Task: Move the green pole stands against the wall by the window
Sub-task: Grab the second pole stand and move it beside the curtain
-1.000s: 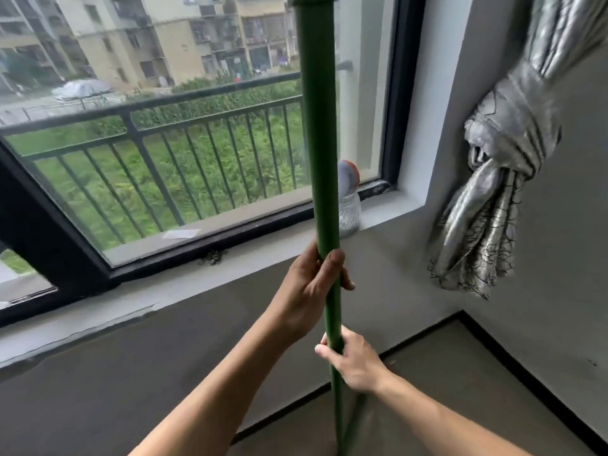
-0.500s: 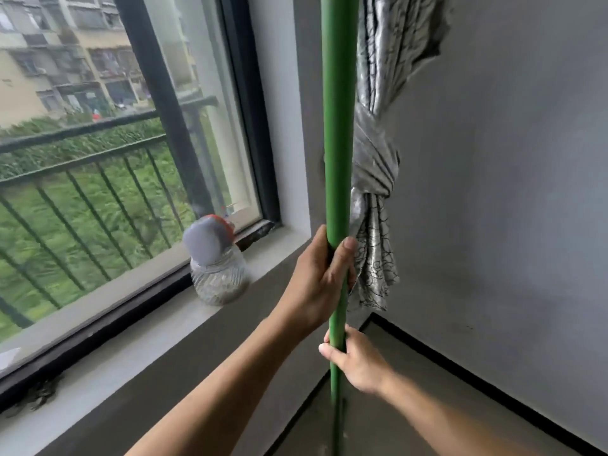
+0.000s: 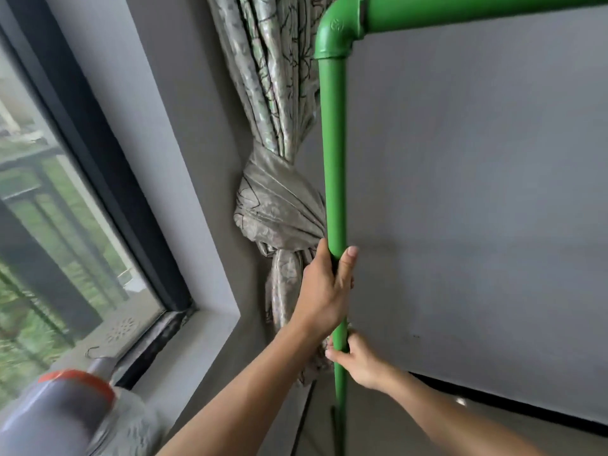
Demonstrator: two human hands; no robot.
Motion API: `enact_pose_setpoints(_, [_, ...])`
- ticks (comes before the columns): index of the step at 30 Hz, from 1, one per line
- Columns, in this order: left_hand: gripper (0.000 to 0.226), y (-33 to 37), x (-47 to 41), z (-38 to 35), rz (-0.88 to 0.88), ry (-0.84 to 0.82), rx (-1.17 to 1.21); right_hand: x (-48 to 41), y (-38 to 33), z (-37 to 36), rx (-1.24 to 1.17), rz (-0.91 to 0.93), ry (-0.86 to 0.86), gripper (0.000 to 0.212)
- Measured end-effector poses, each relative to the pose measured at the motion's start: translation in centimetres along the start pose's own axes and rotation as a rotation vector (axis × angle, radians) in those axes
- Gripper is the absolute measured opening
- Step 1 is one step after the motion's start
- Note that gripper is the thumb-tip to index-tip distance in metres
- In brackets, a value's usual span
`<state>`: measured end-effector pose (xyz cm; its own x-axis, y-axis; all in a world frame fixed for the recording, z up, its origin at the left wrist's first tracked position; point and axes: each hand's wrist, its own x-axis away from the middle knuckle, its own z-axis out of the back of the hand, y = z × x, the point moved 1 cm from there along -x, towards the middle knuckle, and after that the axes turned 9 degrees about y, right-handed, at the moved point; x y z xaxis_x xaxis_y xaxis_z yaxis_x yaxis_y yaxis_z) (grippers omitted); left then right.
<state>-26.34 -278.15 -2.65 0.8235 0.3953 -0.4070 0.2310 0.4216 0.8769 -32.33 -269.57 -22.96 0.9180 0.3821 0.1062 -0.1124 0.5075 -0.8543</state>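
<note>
Both your hands grip the upright of the green pipe pole stand in the corner by the window.

Head view: your left hand [image 3: 324,291] is wrapped shut around the vertical green plastic pipe of the pole stand [image 3: 334,159], thumb tip showing on the pipe's right side. Your right hand [image 3: 357,360] clamps the same pipe just below the left, fingers curled closed round it. Above both hands the pipe rises to a green elbow joint [image 3: 335,34], from which a horizontal green bar runs off to the right. Just left of your left hand, touching or nearly touching the pipe, hangs the knotted grey patterned curtain [image 3: 276,205]. The grey wall [image 3: 477,209] lies behind the pipe, right of your hands. Far left of them is the dark-framed window [image 3: 75,153]; a blurred grey-capped clear jar [image 3: 65,419] stands at lower left.
</note>
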Motion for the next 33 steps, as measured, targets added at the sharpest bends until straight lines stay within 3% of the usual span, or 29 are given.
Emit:
enact_pose_setpoints(4, [0.040,-1.7,-4.9,-1.2,-0.034,-0.033,0.011,-5.9,1.5,-0.2,-0.032,-0.079,0.091,0.017])
enact_pose_setpoints(9, [0.043,-3.3,-10.0,-3.5,-0.032,-0.087,0.024,-8.6,-2.2,2.5,0.013,-0.151,0.212,0.015])
enact_pose_setpoints(12, [0.039,-4.2,-12.7,-4.7,-0.023,-0.119,0.040,-10.9,-3.1,3.8,0.106,-0.158,0.191,0.017])
enact_pose_setpoints(16, [0.031,-5.4,-16.4,-5.9,-0.007,-0.143,0.022,-14.3,-4.6,5.7,0.247,-0.112,0.127,0.036])
enact_pose_setpoints(19, [0.026,-6.0,-18.9,-6.6,0.030,-0.139,-0.004,-17.0,-5.4,7.0,0.297,-0.067,0.026,0.028])
enact_pose_setpoints(26, [0.024,-6.5,-24.8,-8.0,0.177,0.026,-0.127,-23.7,-7.7,7.9,0.348,0.008,-0.061,0.032])
enact_pose_setpoints(33, [0.017,-6.3,-25.6,-7.4,0.139,0.224,-0.204,-26.6,-7.8,6.3,0.338,0.073,-0.157,0.030])
